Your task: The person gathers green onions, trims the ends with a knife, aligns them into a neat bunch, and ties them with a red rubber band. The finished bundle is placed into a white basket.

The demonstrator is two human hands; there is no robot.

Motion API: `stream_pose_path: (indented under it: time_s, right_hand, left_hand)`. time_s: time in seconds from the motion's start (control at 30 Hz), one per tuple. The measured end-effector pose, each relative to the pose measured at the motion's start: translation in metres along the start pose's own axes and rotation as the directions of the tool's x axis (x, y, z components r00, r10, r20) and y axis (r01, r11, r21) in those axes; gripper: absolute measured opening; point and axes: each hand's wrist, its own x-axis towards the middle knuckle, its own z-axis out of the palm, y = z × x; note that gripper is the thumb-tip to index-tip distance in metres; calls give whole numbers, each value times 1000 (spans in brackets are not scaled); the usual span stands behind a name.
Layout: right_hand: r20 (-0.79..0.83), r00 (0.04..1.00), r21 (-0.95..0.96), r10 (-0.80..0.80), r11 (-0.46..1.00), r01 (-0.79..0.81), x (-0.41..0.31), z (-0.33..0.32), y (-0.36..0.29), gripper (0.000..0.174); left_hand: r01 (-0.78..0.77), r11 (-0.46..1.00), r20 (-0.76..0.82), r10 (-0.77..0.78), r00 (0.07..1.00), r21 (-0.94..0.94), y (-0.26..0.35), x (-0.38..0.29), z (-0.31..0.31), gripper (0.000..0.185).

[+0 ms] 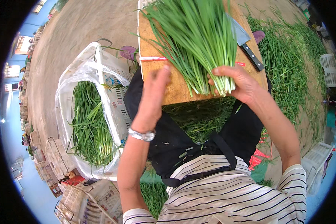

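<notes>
My right hand point(239, 81) grips a bunch of garlic chives point(212, 42) around its pale stem ends, over the near part of a wooden cutting board point(179, 96). A looser pile of chives point(194, 75) lies on the board to the left of the held bunch. My left hand point(156, 86), blurred and wearing a wristwatch, hovers by the board's left edge with nothing visible in it. Close to its fingertips a red-and-white strip point(154, 58) lies across the board. A cleaver point(247, 46) with a black handle rests at the right, its blade partly behind the chives.
On the left, a white plastic crate point(99, 64) lined with clear plastic holds chives point(91, 123). Loose green leaves point(282, 56) cover the floor at right. Red strips point(257, 159) lie beside my right thigh. More crates point(92, 201) stand at lower left.
</notes>
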Motion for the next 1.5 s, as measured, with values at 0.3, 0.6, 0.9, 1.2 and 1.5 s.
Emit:
stream_pose_path:
  time_s: [0.3,0.6,0.9,1.2,1.5]
  right_hand:
    - [-106,992,-185,64,979,-83,4,9,-2,33]
    - [-86,971,-774,225,599,-207,4,7,-29,63]
    - [67,814,-992,-576,51,117,18,-77,7,29]
    - [23,782,-888,-623,346,302,53,-29,37,23]
    - [114,696,-986,-709,8,169,15,-50,2,23]
  left_hand:
    - [-54,998,394,44,918,14,47,27,45,87]
    - [-23,868,-13,34,999,495,32,60,92,99]
    - [-151,853,-57,206,977,499,9,55,96,102]
    - [-183,920,-42,210,977,347,0,61,96,97]
    - [-108,829,-169,237,957,549,6,51,105,94]
